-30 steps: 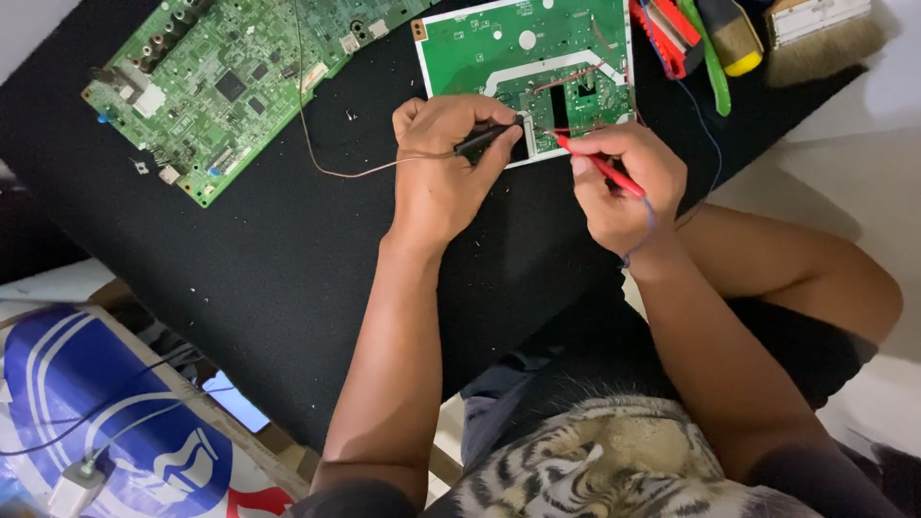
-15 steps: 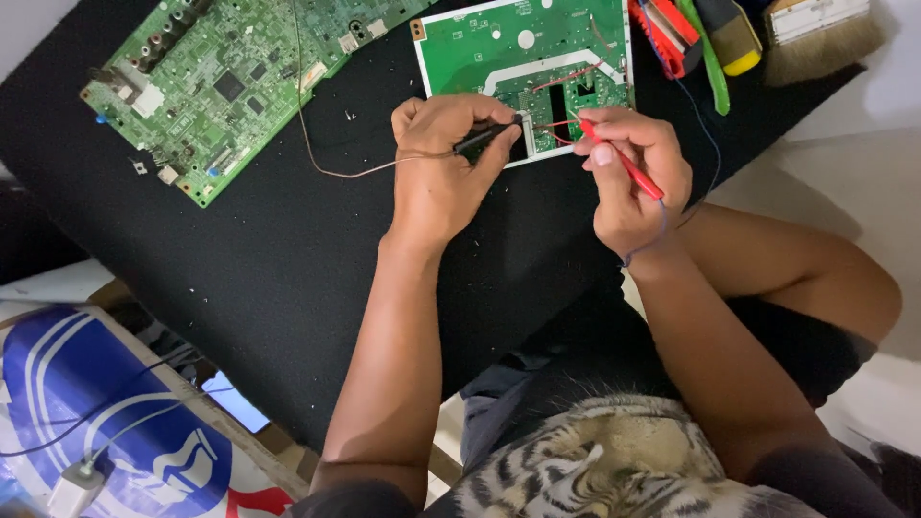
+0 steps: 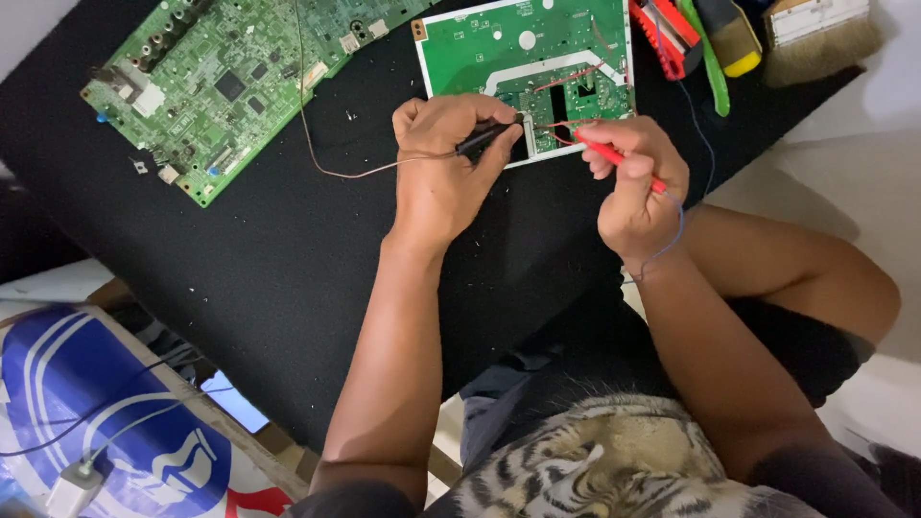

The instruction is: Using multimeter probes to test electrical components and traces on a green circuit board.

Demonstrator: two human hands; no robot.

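Two circuit boards lie on the black mat point(image 3: 288, 278). At ten o'clock sits the larger green board point(image 3: 221, 86), tilted, its top edge cut off by the frame. A thin brown wire point(image 3: 326, 163) curves from near it toward the left hand point(image 3: 446, 168), which rests at the mat's centre with fingers curled tight around a black probe point(image 3: 484, 142); the tip points toward one o'clock onto the smaller green board point(image 3: 537, 58), though the exact contact spot is too small to make out. Just right of it, the right hand point(image 3: 633, 182) pinches a red probe point(image 3: 614, 155) between thumb and fingers, its tip angled toward eleven o'clock onto the same board's lower edge; the fingers hide most of the shaft. At one o'clock, partly cut off, lie red-handled tools point(image 3: 667, 34), a green handle point(image 3: 705, 53) and a brush point(image 3: 820, 34). At seven o'clock a blue and white box point(image 3: 115, 422) shows only in part.
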